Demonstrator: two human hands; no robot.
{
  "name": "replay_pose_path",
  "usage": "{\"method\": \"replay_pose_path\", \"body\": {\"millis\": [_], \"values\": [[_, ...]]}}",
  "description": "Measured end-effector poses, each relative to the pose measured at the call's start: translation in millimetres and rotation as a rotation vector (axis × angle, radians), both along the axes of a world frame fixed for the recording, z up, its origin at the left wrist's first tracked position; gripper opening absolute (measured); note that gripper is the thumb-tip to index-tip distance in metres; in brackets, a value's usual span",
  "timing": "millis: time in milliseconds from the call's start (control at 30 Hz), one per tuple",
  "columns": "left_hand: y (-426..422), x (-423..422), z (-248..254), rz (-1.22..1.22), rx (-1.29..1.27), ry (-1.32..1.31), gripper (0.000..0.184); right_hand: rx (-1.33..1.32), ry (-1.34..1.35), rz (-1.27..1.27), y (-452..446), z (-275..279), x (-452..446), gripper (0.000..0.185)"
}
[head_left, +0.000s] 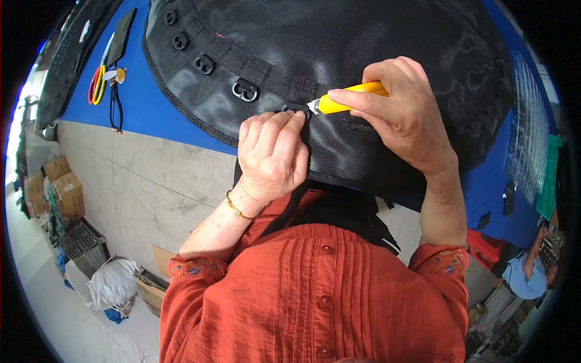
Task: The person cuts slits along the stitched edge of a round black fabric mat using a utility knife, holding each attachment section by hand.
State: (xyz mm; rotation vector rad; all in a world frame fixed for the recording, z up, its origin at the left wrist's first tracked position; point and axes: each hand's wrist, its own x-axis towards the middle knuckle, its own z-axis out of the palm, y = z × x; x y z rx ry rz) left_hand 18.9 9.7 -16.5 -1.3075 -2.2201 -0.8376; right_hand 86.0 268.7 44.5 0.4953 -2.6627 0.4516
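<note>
- So there's a person in a red shirt (315, 284) at a blue-covered table (154, 124), with a big black mesh fabric (339, 148) spread over it and hanging a bit past the near edge.
- Right hand (402, 115) has a proper grip on a yellow utility knife (333, 104), tip angled down-left at the webbing strip (251, 68) sewn along the fabric.
- Left hand (272, 151) is curled up, pinching the fabric right beside the knife tip; fingers hide what's under them, so can't tell exactly which bit.
- A row of black plastic rings (245, 91) follows the webbing, curving up and away to the left of that hand.
- Gold bracelet (238, 207) on the left wrist, btw.
- Scissors (97, 86) with red and yellow handles sit on the blue at the far left, next to a dark looped cord (117, 109).
- Over on the right side, clear plastic strips (525, 124) lie by a green item (549, 176).
- Cardboard boxes (68, 190) and a whitish sack (113, 283) are on the floor to the left.
- Somebody in a light blue top (524, 278) is off to the lower right, well apart.
</note>
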Motion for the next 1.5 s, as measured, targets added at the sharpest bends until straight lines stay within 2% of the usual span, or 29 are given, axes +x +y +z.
{"method": "replay_pose_path", "body": {"millis": [600, 967, 1500], "values": [[1.3, 1.5, 3.2, -0.005, 0.021, -0.024, 0.040, -0.014, 0.003, -0.016, -3.0, 6.7, -0.2, 0.034], [0.1, 1.5, 2.4, -0.011, 0.030, -0.055, 0.039, -0.055, -0.008, 0.009, -1.4, 5.0, -1.5, 0.039], [0.2, -1.2, -3.3, -0.009, 0.027, 0.014, 0.039, -0.094, 0.029, 0.052, 1.1, -1.5, -7.0, 0.036]]}}
